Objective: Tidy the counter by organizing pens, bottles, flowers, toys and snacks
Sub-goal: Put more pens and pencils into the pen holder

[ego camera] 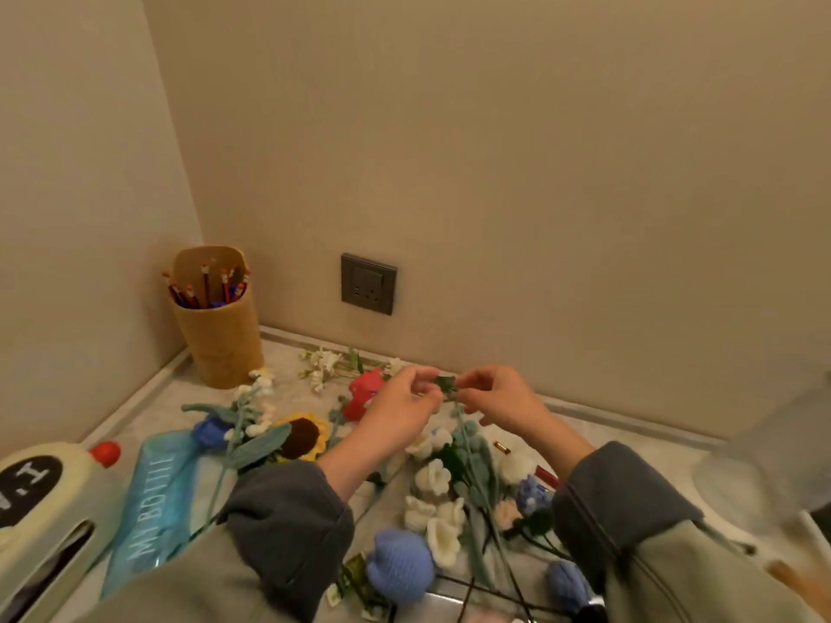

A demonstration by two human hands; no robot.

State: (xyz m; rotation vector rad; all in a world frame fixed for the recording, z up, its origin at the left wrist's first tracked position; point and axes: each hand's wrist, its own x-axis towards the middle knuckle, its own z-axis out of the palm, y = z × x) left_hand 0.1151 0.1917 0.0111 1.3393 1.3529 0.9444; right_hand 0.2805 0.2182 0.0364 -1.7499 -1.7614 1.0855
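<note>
My left grip [400,409] and right grip [497,397] each pinch one small dark green leafy tip [445,383], held just above the pale marbled bench [171,397] near the back wall; a woolly teal stem [467,436] trails down from it into soft crocheted flowers [434,476], white and blue, lying loose; pens [204,290] stand in a grainy tan cup [220,348] in the corner.

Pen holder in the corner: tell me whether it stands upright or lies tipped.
Upright. The pen holder stands on its base, open top up, with pens poking out of it.
</note>
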